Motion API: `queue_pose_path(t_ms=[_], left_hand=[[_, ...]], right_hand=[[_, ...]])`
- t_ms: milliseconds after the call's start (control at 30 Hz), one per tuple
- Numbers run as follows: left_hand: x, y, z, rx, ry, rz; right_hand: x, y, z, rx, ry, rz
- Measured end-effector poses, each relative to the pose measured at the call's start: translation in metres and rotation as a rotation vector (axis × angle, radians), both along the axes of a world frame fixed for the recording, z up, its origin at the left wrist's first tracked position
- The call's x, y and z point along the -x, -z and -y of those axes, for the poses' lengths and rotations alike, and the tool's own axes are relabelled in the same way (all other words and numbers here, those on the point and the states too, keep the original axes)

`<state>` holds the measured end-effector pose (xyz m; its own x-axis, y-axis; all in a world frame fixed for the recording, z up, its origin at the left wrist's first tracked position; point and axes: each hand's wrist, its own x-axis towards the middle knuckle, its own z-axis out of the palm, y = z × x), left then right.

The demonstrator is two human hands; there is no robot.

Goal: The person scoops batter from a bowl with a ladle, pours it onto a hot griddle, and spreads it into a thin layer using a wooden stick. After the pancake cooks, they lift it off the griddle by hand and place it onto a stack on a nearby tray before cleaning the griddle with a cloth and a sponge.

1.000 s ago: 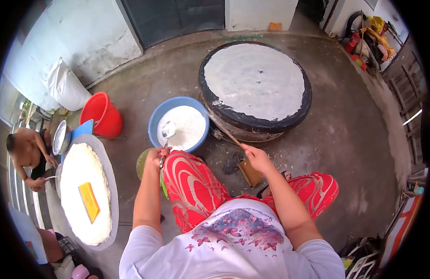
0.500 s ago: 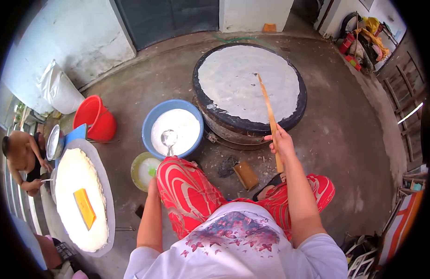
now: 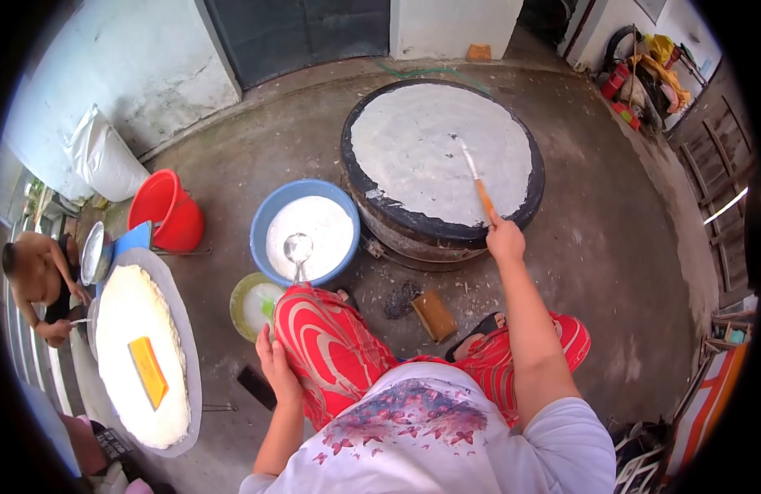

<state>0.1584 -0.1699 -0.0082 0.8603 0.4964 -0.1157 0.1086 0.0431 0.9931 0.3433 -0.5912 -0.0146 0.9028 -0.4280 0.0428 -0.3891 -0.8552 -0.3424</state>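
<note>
- Right hand (image 3: pixel 506 240) at 1 o'clock, fingers closed round a wooden stick (image 3: pixel 482 193). The stick's whitened tip lies on the batter covering the round griddle (image 3: pixel 389 210) at 12 o'clock.
- Left hand (image 3: pixel 275 362) at 9 o'clock, fingers open and flat against the red-patterned knee (image 3: pixel 331 337).
- Blue batter basin (image 3: pixel 259 235) at 11 o'clock, just beside the griddle, with a metal ladle (image 3: pixel 297 245) standing in it.
</note>
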Motion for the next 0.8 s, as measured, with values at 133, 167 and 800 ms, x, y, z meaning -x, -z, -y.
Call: queue_pose_path(t_ms=[133, 167, 800], left_hand=[[0.000, -0.022, 0.023, -0.560, 0.105, 0.125], [-0.002, -0.023, 0.028, -0.710, 0.102, 0.150], [-0.007, -0.019, 0.031, -0.773, 0.063, 0.196]], right_hand=[[-0.004, 0.016, 0.002, -0.209, 0.103, 0.186], [-0.004, 0.015, -0.006, -0.306, 0.070, 0.123], [-0.043, 0.017, -0.014, -0.328, 0.023, 0.103]])
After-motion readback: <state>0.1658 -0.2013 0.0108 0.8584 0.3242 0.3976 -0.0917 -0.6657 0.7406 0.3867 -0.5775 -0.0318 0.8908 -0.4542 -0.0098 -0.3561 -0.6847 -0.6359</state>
